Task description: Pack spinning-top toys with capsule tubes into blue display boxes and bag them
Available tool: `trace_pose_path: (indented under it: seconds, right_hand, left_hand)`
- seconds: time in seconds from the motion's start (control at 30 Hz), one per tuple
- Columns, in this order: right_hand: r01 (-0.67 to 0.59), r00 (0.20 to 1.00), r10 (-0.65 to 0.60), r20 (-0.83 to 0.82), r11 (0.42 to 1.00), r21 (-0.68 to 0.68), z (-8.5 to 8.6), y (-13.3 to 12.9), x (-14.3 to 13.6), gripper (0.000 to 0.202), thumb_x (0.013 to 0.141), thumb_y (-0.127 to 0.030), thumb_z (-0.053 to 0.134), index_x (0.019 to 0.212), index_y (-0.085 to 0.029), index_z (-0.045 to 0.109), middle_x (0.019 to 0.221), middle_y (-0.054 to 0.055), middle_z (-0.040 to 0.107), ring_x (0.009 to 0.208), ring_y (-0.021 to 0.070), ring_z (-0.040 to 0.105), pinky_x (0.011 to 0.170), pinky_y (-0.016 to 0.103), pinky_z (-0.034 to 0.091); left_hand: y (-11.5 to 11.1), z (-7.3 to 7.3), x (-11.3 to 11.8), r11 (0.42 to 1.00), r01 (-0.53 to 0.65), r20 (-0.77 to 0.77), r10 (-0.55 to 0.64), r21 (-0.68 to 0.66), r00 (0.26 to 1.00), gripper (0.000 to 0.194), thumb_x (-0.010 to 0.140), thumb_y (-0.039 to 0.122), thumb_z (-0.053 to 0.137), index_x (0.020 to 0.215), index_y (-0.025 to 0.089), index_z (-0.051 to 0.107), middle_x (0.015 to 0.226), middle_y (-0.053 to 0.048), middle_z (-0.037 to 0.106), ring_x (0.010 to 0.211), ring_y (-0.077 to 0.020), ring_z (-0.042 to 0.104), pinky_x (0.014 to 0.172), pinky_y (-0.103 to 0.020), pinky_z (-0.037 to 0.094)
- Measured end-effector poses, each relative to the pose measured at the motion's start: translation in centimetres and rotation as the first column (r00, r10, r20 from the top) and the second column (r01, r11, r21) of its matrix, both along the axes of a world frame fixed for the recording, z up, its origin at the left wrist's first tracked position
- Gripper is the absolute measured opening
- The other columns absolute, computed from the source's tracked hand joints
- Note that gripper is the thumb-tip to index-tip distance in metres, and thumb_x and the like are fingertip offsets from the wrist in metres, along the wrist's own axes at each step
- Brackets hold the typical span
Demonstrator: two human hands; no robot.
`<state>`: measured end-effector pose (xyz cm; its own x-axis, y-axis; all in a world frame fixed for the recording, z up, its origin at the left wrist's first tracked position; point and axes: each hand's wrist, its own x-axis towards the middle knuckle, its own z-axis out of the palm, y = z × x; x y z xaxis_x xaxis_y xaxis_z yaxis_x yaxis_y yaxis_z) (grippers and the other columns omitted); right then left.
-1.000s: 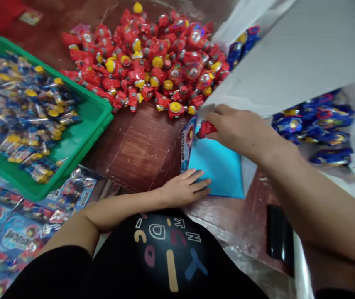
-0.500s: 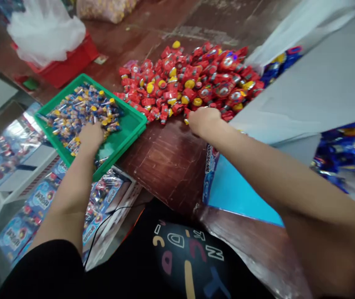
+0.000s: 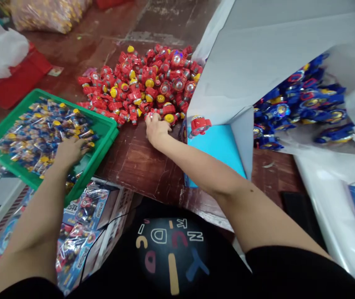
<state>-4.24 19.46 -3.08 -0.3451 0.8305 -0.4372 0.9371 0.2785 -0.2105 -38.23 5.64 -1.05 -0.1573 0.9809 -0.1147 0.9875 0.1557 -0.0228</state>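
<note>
My left hand [image 3: 68, 153] is down among small clear tubes with yellow caps and blue-and-orange contents [image 3: 40, 133], in a green tray [image 3: 111, 128]. Its fingers are bent into the tubes, and their tips are hidden. My right hand [image 3: 157, 132] is at the near edge of a heap of red plastic toys [image 3: 149, 77] with yellow and silver parts. Its fingers are curled over a red toy [image 3: 150, 115] there. Right of this hand, an open carton with a bright blue inside [image 3: 217, 145] has one red toy [image 3: 199, 124] at its near left part.
A bag of blue toys [image 3: 302, 104] lies on the right behind the carton's raised white flap [image 3: 264, 50]. A red bin [image 3: 18, 77] with white plastic stands at far left. Packed display boxes [image 3: 86, 207] are stacked below the table edge. A filled clear bag [image 3: 49, 14] lies at the back.
The view has swung to the right, showing more of the carton and blue toys. My right hand stays at the heap's near edge, somewhat left of the carton; my left hand remains in the tray.
</note>
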Motion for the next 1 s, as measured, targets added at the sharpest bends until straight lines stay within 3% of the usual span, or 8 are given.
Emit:
trace_pose_path:
  seconds: [0.17, 0.37, 0.43, 0.53, 0.6, 0.83, 0.93, 1.0]
  right_hand:
    - [0.185, 0.982, -0.186, 0.014, 0.981, 0.057, -0.6, 1.2, 1.6, 0.070, 0.104, -0.037, 0.052, 0.164, -0.007, 0.033, 0.167, 0.037, 0.018, 0.143, 0.0540, 0.046, 0.098, 0.069, 0.053]
    - [-0.063, 0.979, 0.064, -0.192, 0.998, 0.008, 2.0, -1.0, 4.9, 0.046, 0.094, -0.021, 0.060, 0.140, -0.018, 0.055, 0.153, 0.021, 0.048, 0.123, 0.0326, 0.065, 0.103, 0.048, 0.054]
    - [-0.195, 0.877, 0.169, -0.449, 0.981, -0.012, 3.5, -3.2, 7.5, 0.034, 0.093, -0.025, 0.063, 0.125, -0.023, 0.054, 0.139, 0.010, 0.058, 0.109, 0.0214, 0.066, 0.095, 0.037, 0.056]
    - [-0.305, 0.440, 0.064, -0.896, 0.949, -0.082, 5.0, -6.5, 11.8, 0.028, 0.094, -0.034, 0.067, 0.107, -0.024, 0.044, 0.117, 0.004, 0.062, 0.090, 0.0141, 0.062, 0.077, 0.029, 0.054]
    - [-0.292, 0.258, -0.019, -0.966, 0.951, -0.097, 5.3, -8.3, 14.0, 0.040, 0.088, -0.039, 0.078, 0.104, -0.024, 0.045, 0.108, 0.001, 0.061, 0.084, 0.0126, 0.059, 0.071, 0.028, 0.051]
    - [-0.266, 0.198, 0.284, -0.938, 0.937, 0.227, 4.9, -10.1, 16.7, 0.026, 0.083, -0.028, 0.085, 0.097, -0.021, 0.064, 0.096, 0.002, 0.067, 0.090, 0.0158, 0.064, 0.083, 0.033, 0.052]
    - [-0.161, 0.228, -0.040, -0.973, 0.984, -0.078, 4.8, -11.1, 17.1, 0.031, 0.080, -0.035, 0.088, 0.092, -0.021, 0.064, 0.090, 0.001, 0.066, 0.079, 0.0133, 0.061, 0.070, 0.029, 0.051]
    - [-0.086, 0.266, -0.428, -0.864, 0.882, -0.464, 4.6, -12.0, 17.3, 0.036, 0.081, -0.045, 0.087, 0.092, -0.022, 0.061, 0.077, -0.003, 0.062, 0.060, 0.0091, 0.051, 0.051, 0.023, 0.041]
  left_hand:
    - [-0.1, 1.2, 5.9, 0.966, -0.076, 0.023, 0.073, 0.247, 0.997, 0.044, 0.103, 0.043, 0.053, 0.135, 0.013, 0.057, 0.126, -0.013, 0.066, 0.112, -0.0275, 0.061, 0.102, -0.041, 0.047]
    - [-3.0, 1.5, 15.7, 0.940, -0.029, 0.556, -0.177, 0.341, 0.812, 0.041, 0.106, 0.047, 0.051, 0.132, 0.017, 0.063, 0.123, -0.010, 0.070, 0.113, -0.0221, 0.066, 0.106, -0.035, 0.051]
    - [-4.1, 1.3, 18.3, 0.968, 0.019, 0.685, -0.189, 0.249, 0.703, 0.041, 0.106, 0.049, 0.051, 0.128, 0.018, 0.066, 0.125, -0.009, 0.072, 0.114, -0.0223, 0.067, 0.106, -0.034, 0.052]
    - [-5.0, 1.3, 21.1, 0.988, 0.098, 0.844, -0.152, 0.118, 0.514, 0.040, 0.107, 0.048, 0.054, 0.128, 0.018, 0.067, 0.121, -0.008, 0.073, 0.109, -0.0206, 0.069, 0.101, -0.032, 0.052]
    - [-5.0, 1.6, 22.4, 0.982, 0.170, 0.889, -0.154, 0.088, 0.432, 0.037, 0.107, 0.046, 0.055, 0.127, 0.018, 0.068, 0.113, -0.006, 0.074, 0.101, -0.0179, 0.069, 0.095, -0.030, 0.053]
    - [-4.1, 3.3, 25.7, 0.866, 0.426, 0.819, -0.433, 0.262, 0.376, 0.021, 0.108, 0.032, 0.057, 0.119, 0.018, 0.068, 0.098, -0.003, 0.066, 0.090, -0.0136, 0.063, 0.081, -0.026, 0.050]
    - [-4.4, 3.1, 26.7, 0.776, 0.462, 0.641, -0.622, 0.430, 0.448, 0.021, 0.107, 0.027, 0.058, 0.123, 0.015, 0.064, 0.098, -0.006, 0.065, 0.088, -0.0156, 0.062, 0.078, -0.028, 0.052]
    - [-4.4, 2.6, 27.0, 0.633, 0.535, 0.381, -0.769, 0.559, 0.513, 0.029, 0.105, 0.026, 0.061, 0.132, 0.014, 0.061, 0.099, -0.007, 0.067, 0.086, -0.0177, 0.061, 0.076, -0.031, 0.051]
